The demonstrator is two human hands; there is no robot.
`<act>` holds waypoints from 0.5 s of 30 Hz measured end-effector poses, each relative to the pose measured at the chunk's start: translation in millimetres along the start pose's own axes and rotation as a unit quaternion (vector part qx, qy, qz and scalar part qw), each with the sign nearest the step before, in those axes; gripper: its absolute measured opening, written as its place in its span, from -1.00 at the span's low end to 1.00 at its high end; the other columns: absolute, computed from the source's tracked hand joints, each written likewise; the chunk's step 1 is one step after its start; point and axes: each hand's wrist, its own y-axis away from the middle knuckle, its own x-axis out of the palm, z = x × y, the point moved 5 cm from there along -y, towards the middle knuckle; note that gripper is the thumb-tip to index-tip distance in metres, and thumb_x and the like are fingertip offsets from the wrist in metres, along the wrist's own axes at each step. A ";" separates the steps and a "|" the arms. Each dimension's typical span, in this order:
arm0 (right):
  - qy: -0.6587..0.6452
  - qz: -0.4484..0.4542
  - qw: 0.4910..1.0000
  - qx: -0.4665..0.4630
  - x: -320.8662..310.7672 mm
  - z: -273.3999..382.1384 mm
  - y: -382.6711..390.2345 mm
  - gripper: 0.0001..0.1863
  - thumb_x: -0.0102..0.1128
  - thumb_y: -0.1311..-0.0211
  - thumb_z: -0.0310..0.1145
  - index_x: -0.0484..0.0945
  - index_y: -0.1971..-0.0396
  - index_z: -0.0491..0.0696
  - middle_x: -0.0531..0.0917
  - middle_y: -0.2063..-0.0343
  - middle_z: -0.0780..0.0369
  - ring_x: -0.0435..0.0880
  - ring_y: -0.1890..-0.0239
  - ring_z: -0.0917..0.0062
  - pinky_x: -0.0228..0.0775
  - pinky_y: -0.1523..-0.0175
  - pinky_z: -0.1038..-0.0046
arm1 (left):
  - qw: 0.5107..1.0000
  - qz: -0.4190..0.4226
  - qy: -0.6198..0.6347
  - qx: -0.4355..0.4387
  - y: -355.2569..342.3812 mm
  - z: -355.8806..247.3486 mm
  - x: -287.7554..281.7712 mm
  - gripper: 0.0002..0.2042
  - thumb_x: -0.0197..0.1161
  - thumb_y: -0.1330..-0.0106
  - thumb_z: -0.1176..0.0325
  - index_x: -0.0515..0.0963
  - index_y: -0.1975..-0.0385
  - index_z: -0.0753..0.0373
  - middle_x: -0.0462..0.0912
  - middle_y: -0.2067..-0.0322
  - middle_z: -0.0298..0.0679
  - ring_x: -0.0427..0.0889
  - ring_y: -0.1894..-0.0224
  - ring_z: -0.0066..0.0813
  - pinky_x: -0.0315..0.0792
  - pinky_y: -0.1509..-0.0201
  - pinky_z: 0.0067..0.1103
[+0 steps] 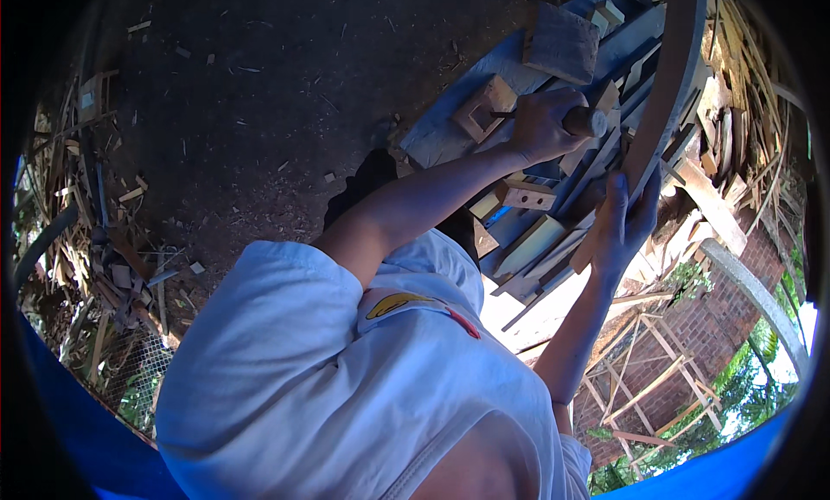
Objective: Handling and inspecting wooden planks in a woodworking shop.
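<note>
My left hand (551, 127) is closed around what looks like a chisel, its rounded wooden handle end (590, 122) sticking out on the right. A thin dark shaft (503, 114) comes out on the hand's left side, over a wooden block with a square hollow (486, 108). To the right, my right hand (624, 223) grips a long, slightly curved wooden board (661, 98) near its lower end. The thumb lies on the board's face, while the other fingers are partly hidden behind it. The board slants up past the top edge of the view.
Under my hands, a bluish bench (441, 124) carries a square wood block (562, 42), a block with round holes (526, 195) and several strips. Scrap wood (735, 146) heaps at the right, more (112, 267) at the left. A wooden frame (653, 370) stands by a brick surface (722, 318).
</note>
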 end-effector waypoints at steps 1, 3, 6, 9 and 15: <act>-0.021 0.010 0.999 0.031 4.1 -0.7 0.7 -0.28 0.26 -0.20 -0.16 0.24 -0.26 -0.20 0.48 -0.08 0.07 0.46 -0.09 0.41 0.25 -0.18 0.40 | 1.000 -0.012 -0.006 -0.007 1.4 1.5 -1.9 -0.77 0.48 0.02 0.27 0.52 0.54 0.17 0.59 0.57 -0.24 0.66 0.50 -0.31 0.44 0.47 -0.52; -0.006 0.018 1.000 0.003 3.4 5.2 -5.0 -0.28 0.27 -0.19 -0.16 0.24 -0.27 -0.20 0.47 -0.09 0.07 0.45 -0.12 0.40 0.24 -0.20 0.39 | 1.000 -0.008 -0.008 -0.009 3.2 2.1 -0.1 -0.75 0.49 0.06 0.24 0.52 0.54 0.14 0.59 0.55 -0.25 0.65 0.50 -0.29 0.45 0.47 -0.48; -0.012 0.023 0.998 -0.061 2.0 11.6 -8.5 -0.26 0.27 -0.18 -0.18 0.22 -0.29 -0.21 0.47 -0.10 0.05 0.47 -0.12 0.37 0.28 -0.19 0.35 | 1.000 -0.006 -0.011 -0.010 7.7 -0.8 -0.9 -0.74 0.49 0.10 0.21 0.52 0.54 0.12 0.59 0.55 -0.27 0.64 0.51 -0.27 0.46 0.47 -0.44; 0.142 0.023 0.984 -0.106 6.3 5.0 -10.7 -0.26 0.30 -0.15 -0.15 0.27 -0.26 -0.18 0.52 -0.08 -0.02 0.58 -0.05 0.24 0.43 -0.06 0.25 | 1.000 -0.012 0.005 -0.021 7.2 -3.0 0.4 -0.75 0.48 0.09 0.22 0.52 0.55 0.12 0.59 0.57 -0.27 0.64 0.51 -0.27 0.45 0.49 -0.45; 0.048 0.025 0.995 -0.081 6.5 -0.3 -8.5 -0.29 0.29 -0.16 -0.13 0.30 -0.25 -0.17 0.55 -0.05 -0.03 0.58 -0.07 0.20 0.42 -0.07 0.24 | 1.000 -0.008 -0.026 -0.014 10.4 11.7 -1.3 -0.76 0.48 0.03 0.24 0.56 0.48 0.15 0.62 0.55 -0.24 0.66 0.49 -0.35 0.47 0.44 -0.51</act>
